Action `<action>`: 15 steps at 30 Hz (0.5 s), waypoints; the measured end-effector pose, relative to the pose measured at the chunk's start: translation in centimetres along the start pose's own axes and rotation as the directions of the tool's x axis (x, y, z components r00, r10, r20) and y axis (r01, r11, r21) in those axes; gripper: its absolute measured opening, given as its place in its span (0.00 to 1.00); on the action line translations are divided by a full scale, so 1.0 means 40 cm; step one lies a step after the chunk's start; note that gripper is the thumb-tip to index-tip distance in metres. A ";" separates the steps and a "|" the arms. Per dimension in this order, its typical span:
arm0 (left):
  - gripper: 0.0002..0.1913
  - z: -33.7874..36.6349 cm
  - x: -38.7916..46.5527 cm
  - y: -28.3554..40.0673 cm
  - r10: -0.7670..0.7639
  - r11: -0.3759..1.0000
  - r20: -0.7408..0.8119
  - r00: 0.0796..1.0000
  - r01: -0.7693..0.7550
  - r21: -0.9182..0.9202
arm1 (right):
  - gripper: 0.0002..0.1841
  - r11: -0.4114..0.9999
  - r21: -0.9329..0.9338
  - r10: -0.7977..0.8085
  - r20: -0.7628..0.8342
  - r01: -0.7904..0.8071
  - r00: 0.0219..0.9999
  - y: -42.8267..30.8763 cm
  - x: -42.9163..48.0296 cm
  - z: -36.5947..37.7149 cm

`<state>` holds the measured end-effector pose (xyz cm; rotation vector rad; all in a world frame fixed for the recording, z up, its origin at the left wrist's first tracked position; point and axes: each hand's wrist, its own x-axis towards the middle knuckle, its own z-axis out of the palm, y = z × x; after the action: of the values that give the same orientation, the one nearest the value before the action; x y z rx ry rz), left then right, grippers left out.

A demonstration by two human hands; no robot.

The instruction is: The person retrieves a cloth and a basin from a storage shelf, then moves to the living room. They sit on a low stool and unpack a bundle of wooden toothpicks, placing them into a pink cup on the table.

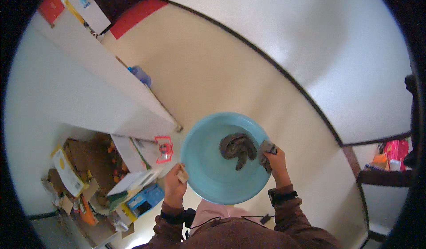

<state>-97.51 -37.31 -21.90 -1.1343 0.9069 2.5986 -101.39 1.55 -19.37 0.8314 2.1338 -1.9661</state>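
Observation:
A round light-blue plastic basin (209, 169) is held up in front of my body, over the floor. A dark grey-brown crumpled cloth (237, 145) lies inside it, right of the middle. My left hand (175, 185) grips the basin's left rim, with a small beige piece (182, 174), perhaps soap or cloth, under the fingers. On the right rim, my right hand (279, 165) grips the basin together with another greyish cloth (266, 149), which hangs partly over the inner wall. Whether water is in the basin I cannot tell.
Cardboard boxes (90, 155) and packages, one a blue box (146, 200), are piled at the lower left. A white wall (133, 102) ends close to the basin's left. A blue translucent object (140, 75) sits at its base. A dark ledge (382, 178) with items is at right.

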 end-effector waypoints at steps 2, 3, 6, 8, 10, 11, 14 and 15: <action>0.10 0.142 0.080 0.059 0.016 0.997 0.067 0.998 -0.020 0.071 | 0.14 1.000 -0.022 0.000 -0.052 -0.002 0.999 -0.105 0.081 0.008; 0.10 0.211 0.119 0.098 0.050 0.983 0.136 0.989 -0.072 0.168 | 0.14 0.998 -0.055 -0.037 -0.077 0.033 0.996 -0.157 0.114 0.020; 0.07 0.425 0.247 0.205 -0.065 0.998 0.137 0.988 0.063 0.017 | 0.16 0.998 -0.003 -0.062 -0.152 0.062 0.987 -0.324 0.246 0.038; 0.09 0.543 0.302 0.272 0.125 0.933 0.302 0.945 -0.215 0.289 | 0.15 0.979 0.183 -0.063 -0.121 0.084 0.991 -0.436 0.327 0.063; 0.09 0.635 0.385 0.367 0.385 0.064 0.743 0.547 -0.820 0.569 | 0.15 0.980 0.192 -0.004 -0.196 0.043 0.981 -0.548 0.460 0.124; 0.08 0.686 0.448 0.408 0.367 0.318 0.647 0.668 -0.744 0.588 | 0.15 0.976 0.205 -0.033 -0.171 0.068 0.985 -0.596 0.525 0.151; 0.09 0.849 0.681 0.526 -0.034 0.995 0.204 0.978 0.014 0.102 | 0.15 0.973 0.194 -0.091 -0.170 0.124 0.981 -0.752 0.781 0.273; 0.10 0.888 0.749 0.574 0.096 0.965 0.269 0.958 -0.156 0.209 | 0.15 0.971 0.195 -0.108 -0.160 0.139 0.981 -0.806 0.867 0.312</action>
<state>-148.69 -37.37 -13.75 -0.6818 1.2125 2.5729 -149.03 0.25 -8.14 0.9240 2.1346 -2.2872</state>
